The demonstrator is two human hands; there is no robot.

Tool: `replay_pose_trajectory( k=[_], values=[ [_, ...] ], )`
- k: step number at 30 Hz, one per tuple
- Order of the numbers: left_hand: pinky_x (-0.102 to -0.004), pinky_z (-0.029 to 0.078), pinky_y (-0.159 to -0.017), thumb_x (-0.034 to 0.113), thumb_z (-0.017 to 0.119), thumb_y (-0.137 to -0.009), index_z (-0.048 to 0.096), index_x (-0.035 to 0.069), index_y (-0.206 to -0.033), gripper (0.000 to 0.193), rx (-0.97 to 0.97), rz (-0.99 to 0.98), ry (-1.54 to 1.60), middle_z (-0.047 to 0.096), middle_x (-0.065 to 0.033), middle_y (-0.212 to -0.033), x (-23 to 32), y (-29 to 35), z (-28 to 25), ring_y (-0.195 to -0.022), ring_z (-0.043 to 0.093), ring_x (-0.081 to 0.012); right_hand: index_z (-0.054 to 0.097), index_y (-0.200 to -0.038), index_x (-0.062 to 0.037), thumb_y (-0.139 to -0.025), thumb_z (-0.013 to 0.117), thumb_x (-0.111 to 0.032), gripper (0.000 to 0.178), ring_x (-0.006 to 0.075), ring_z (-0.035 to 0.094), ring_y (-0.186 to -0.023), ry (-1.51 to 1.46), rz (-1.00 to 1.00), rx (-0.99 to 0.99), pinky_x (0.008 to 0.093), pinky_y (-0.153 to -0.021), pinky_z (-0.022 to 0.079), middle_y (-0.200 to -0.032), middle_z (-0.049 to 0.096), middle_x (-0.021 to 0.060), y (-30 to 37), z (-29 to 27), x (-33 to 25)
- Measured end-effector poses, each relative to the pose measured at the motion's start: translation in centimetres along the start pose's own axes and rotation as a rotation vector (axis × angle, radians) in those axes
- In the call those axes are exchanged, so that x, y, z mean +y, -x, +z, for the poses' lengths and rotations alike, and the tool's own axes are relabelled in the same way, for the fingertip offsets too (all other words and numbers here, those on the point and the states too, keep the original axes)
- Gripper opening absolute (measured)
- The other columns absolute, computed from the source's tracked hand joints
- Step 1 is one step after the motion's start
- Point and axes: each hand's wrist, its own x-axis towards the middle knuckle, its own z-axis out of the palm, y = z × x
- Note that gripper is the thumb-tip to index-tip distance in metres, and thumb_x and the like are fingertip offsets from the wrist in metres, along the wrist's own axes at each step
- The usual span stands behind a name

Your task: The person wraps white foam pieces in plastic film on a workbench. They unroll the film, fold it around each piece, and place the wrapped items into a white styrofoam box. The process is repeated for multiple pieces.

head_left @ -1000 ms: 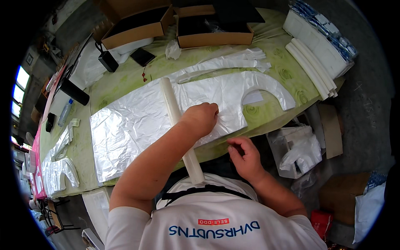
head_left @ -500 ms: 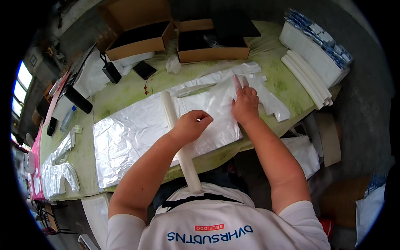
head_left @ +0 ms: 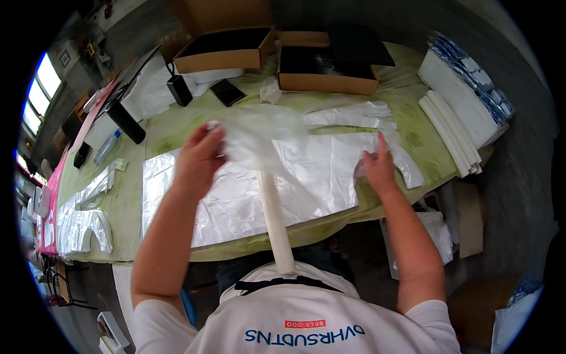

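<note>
My left hand is closed on a thin translucent plastic sheet, lifted and blurred by motion. Below it lies a flat stack of shiny white plastic film with strap-like ends at its right. A long off-white roll stretches from my waist onto the stack, its far end hidden by the raised sheet. At the stack's right end is my right hand, thumb and index finger apart, with nothing visibly gripped. Its other fingers are partly hidden beside the film.
Two open cardboard boxes stand at the back, near a phone and a black speaker-like block. White rolls lie at right beside a white bin of blue packets. More folded film and a bottle are at left.
My left hand has moved left and up, drawing a translucent sheet off the stack. My right hand has shifted right and down toward the stack's strap end.
</note>
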Motion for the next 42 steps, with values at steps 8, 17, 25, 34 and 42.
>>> replay_pose_trajectory(
  k=[8,17,25,34,42],
  values=[
    [-0.0271,0.052,-0.072,0.014,0.075,-0.091,0.057,0.011,-0.141,0.053,0.408,-0.14,-0.741,0.065,0.0023,-0.097,-0.1,4.9,-18.1,-0.084,0.06,-0.0089,0.052,-0.145,-0.0049,-0.1,0.063,-0.009,0.046,0.0123,0.06,-0.103,-0.464,0.254,0.065,0.0267,-0.092,0.049,-0.113,0.065,0.005,-0.2,-2.4,2.2],
    [-0.0431,0.047,-0.104,0.002,0.069,-0.088,0.052,0.008,-0.145,0.06,0.015,0.465,-0.965,0.061,-0.0178,-0.134,-7.9,5.7,-5.9,-0.123,0.058,-0.0345,0.063,-0.127,-0.0024,-0.09,0.068,-0.001,0.037,0.0242,0.064,-0.109,-0.274,-0.16,-0.158,0.0324,-0.091,0.05,-0.121,0.067,0.0116,9.8,-0.8,-11.2],
    [-0.0578,0.028,-0.12,0.006,0.064,-0.086,0.032,0.002,-0.158,0.079,-0.121,0.46,-1.385,0.054,-0.022,-0.145,-12.5,7.1,-0.7,-0.143,0.04,-0.0446,0.066,-0.122,-0.0061,-0.084,0.076,-0.007,0.039,0.0394,0.055,-0.13,-0.471,-0.586,-0.51,0.0466,-0.11,0.046,-0.133,0.062,0.0155,15.8,3.2,-18.9],
    [-0.0537,0.037,-0.116,0.013,0.064,-0.093,0.06,0.008,-0.141,0.048,-0.387,0.731,-1.285,0.055,-0.0145,-0.147,-6.2,7.0,-0.4,-0.141,0.046,-0.0379,0.067,-0.115,-0.006,-0.085,0.074,-0.007,0.031,0.038,0.062,-0.112,-0.548,-0.644,-0.599,0.046,-0.099,0.05,-0.115,0.067,0.0131,15.3,2.9,-20.9],
    [-0.0561,0.03,-0.121,0.024,0.074,-0.09,0.066,0.005,-0.123,0.039,-0.166,0.551,-1.322,0.052,-0.0218,-0.149,-8.9,6.3,-1.4,-0.147,0.035,-0.0464,0.067,-0.127,-0.0139,-0.085,0.076,-0.02,0.043,0.0452,0.039,-0.137,0.077,-0.545,-0.31,0.061,-0.114,0.032,-0.147,0.045,0.0197,10.5,7.2,-19.2]
  ],
)
